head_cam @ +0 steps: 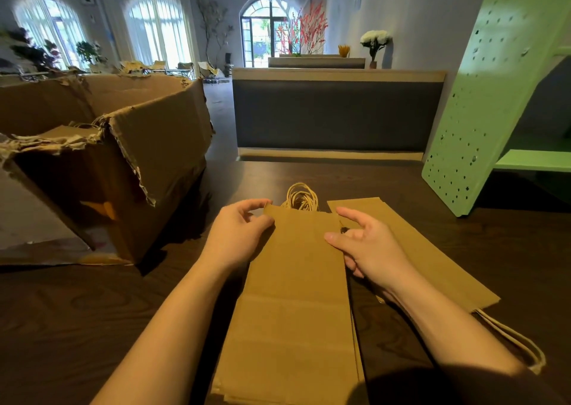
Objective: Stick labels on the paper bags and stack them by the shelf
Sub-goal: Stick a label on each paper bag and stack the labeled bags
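Left hand is pinching the far left corner of the stack of paper bags between thumb and fingertips; right hand is gripping the stack's right edge, its thumb lying on the top face and its lower fingers curling beside and under the edge, as far as I am making out over my remote feed; the stack is lying flat on the dark wooden table between the two forearms, its twine handles pointing away from the person; a single paper bag is lying flat and askew just right of the stack, partly beneath the right wrist; a torn cardboard box is standing open at left; a green pegboard shelf is rising at far right.
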A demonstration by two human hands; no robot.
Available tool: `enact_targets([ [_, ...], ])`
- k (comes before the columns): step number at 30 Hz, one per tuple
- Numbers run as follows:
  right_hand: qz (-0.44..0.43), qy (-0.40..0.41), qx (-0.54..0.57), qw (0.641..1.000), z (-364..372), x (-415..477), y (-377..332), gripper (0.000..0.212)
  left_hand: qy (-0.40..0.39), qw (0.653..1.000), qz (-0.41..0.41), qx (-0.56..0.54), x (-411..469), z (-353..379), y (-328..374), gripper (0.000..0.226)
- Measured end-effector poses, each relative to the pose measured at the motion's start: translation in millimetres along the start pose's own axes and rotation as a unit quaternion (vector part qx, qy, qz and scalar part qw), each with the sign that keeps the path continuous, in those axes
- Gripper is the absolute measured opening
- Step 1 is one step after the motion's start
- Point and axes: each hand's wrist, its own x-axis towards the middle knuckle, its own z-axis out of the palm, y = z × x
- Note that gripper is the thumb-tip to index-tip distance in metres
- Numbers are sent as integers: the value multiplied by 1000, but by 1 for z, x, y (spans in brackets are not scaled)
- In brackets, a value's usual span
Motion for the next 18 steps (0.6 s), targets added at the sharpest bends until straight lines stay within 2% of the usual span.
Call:
enact_targets([
  [6,-73,9,-127,989,1,6,11,57,21,987,24,155,4,6,-9,29],
  [10,-90,2,-155,984,1,7,13,47,26,979,45,195,3,7,-12,34],
  [12,-100,10,-178,979,-4,7,12,36,45,972,85,212,3,6,-11,27],
  [15,-115,108,-269,950,-18,11,13,22,67,971,188,132,-2,4,-5,13],
  [18,-68,164,-375,910,-32,15,17,31,-32,973,220,53,-11,5,3,11],
])
